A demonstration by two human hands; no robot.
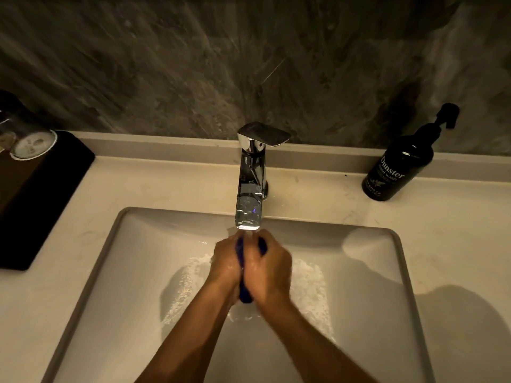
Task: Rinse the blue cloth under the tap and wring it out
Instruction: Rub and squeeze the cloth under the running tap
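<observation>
**Both hands clasp the cloth below the tap**

The left hand (225, 262) and the right hand (269, 268) are pressed together over the sink (398, 272), fingers curled round the blue cloth (244, 293). The cloth is bunched into a narrow roll squeezed between the two palms; only slivers of it show, at the fingertips and at the heels of the hands near the wrists. Both hands grip it tightly, neither one open.

Just beyond the fingertips hangs the spout of the chrome tap (250, 200), its mouth almost touching the knuckles. Water (307, 283) lies foamy and rippled on the sink floor beneath and to either side of the hands; whether a stream is falling from the spout cannot be told.

Well off to the right of the hands, on the table (177, 183) by the wall, stands a dark pump bottle (398, 164) marked "hand wash". Far to the left of the hands sits a black tray (41, 194), with a glass (27, 139) on its far end.
</observation>
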